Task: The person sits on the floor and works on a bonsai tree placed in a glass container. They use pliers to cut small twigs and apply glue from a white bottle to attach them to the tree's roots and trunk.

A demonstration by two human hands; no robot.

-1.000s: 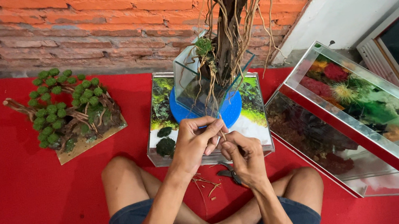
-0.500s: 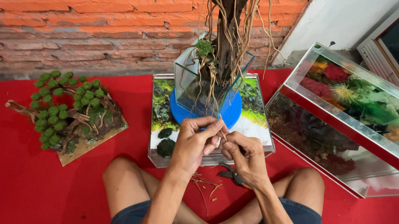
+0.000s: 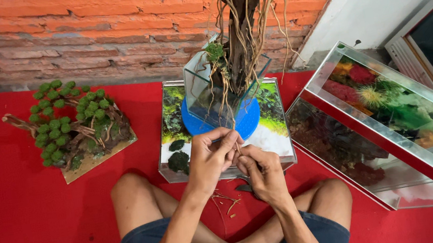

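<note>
Sitting cross-legged on a red floor mat [image 3: 20, 225], the person works with both hands just in front of a small glass tank [image 3: 206, 91]. Left hand [image 3: 211, 156]: fingertips pinched together on a thin dangling root [image 3: 231, 114], near its lower end. Right hand [image 3: 263, 171]: fingers curled shut, thumb pressed in, apparently gripping the same strand or a small tool; which one cannot be made out.

The root hangs from a tall piece of driftwood [image 3: 239, 26] standing in the tank, which sits on a blue round disc [image 3: 251, 122] on top of a flat glass case with moss [image 3: 176, 139].

Handling judgement: the strand looks light, thin and springy, likely brittle if bent sharply. Best held near its tip between fingertips, with no pull that could tip the wood or the glass.

Nearby: a small tree model with green moss balls [image 3: 71, 126] on a board to the left, well apart. A large glass aquarium [image 3: 400, 122] lies tilted to the right. Brick wall [image 3: 72, 34] behind. Snipped bits of twig [image 3: 225, 200] lie on the mat between the knees.
</note>
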